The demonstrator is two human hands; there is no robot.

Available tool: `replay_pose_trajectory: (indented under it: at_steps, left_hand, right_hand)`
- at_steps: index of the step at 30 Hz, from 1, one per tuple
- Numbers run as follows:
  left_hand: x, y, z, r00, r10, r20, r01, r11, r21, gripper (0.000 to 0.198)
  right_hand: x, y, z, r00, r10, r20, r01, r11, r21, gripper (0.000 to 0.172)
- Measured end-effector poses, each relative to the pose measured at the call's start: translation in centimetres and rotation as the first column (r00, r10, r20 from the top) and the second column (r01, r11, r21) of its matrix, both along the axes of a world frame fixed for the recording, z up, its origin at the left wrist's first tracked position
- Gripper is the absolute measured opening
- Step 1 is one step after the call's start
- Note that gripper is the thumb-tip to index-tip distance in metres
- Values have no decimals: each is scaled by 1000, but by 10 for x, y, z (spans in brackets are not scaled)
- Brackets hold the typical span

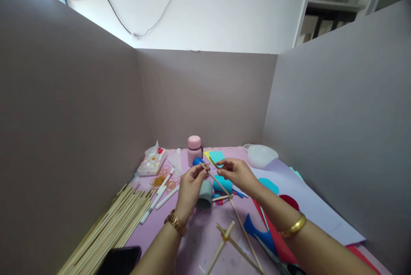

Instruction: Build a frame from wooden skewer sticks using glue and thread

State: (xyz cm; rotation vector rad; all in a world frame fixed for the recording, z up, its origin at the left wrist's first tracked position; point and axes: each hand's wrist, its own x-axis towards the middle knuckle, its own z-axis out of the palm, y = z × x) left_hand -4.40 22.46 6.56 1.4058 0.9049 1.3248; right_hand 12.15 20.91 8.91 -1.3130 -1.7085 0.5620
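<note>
My left hand (194,184) pinches the upper end of a thin wooden stick (238,215), which slants down to the right toward the table's near edge. Close on its right, my right hand (235,173) has its fingers closed round a small, thin yellow-green piece (214,163) near the stick's end. Below the hands, crossed sticks (225,237) are bound with a yellowish band where they meet. A gray-green roll (204,195) and a turquoise roll (222,184) lie under and between my hands.
Wooden sticks (109,228) and a dark phone (119,260) lie at left, near white markers (153,205), rubber bands (159,181) and a tissue pack (153,161). A pink bottle (194,150) stands behind. At right are a white bowl (261,156), colored paper and scissors (269,251).
</note>
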Motion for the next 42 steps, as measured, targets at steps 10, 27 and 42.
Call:
replay_pose_trajectory:
  at_steps: [10, 27, 42]
  left_hand:
    - [-3, -1, 2, 1000, 15, -23, -14, 998, 57, 21]
    - [-7, 1, -5, 997, -15, -74, 21, 996, 87, 16]
    - [-2, -4, -2, 998, 41, -37, -36, 993, 113, 16]
  right_hand:
    - [-8, -5, 24, 955, 43, 295, -65, 996, 63, 35]
    - [-49, 11, 76, 476, 75, 876, -206, 978, 28, 30]
    - [-17, 2, 67, 667, 115, 736, -127, 991, -39, 15]
